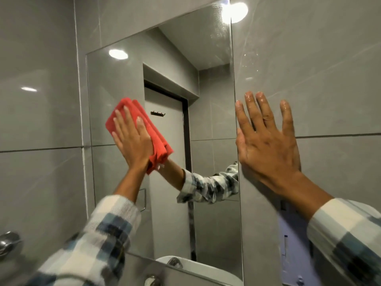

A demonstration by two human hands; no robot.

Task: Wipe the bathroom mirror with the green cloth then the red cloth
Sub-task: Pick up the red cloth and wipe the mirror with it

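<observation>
Tiled wall (329, 79): grey glossy tiles are seen on both sides of the glass; water droplets are scattered on the tile just right of the mirror's upper right edge.
Bathroom mirror (214, 112): a tall rectangular pane is fixed flat to the wall, its long axis running up and down though tilted in the head view. A door, a hook rail and a ceiling light are reflected in it. Faint streaks are visible near its top right corner; the middle and lower glass appear clear.
Right hand (268, 141): it is laid flat and empty on the tile, fingers spread apart, its thumb side just touching the mirror's right edge. Nothing is gripped; the fingertips look wet.
Left hand (132, 139): it is pressed flat, fingers extended, on the cloth against the left part of the glass.
Red cloth (144, 129): it is folded into a long pad, trapped between the left palm and the mirror, its long axis slanting from upper left to lower right.
Green cloth: it is not seen in this view.
Stage: step 2 of 2, the red-cloth pass, is judged to be under way.
Key relation: the unwiped-looking streaks lie up and to the right of the cloth, well apart from it; the left hand alone carries the cloth, so a reach across and upward is judged to be called for.
Risk: the top corner may be left streaked if the reach falls short.
</observation>
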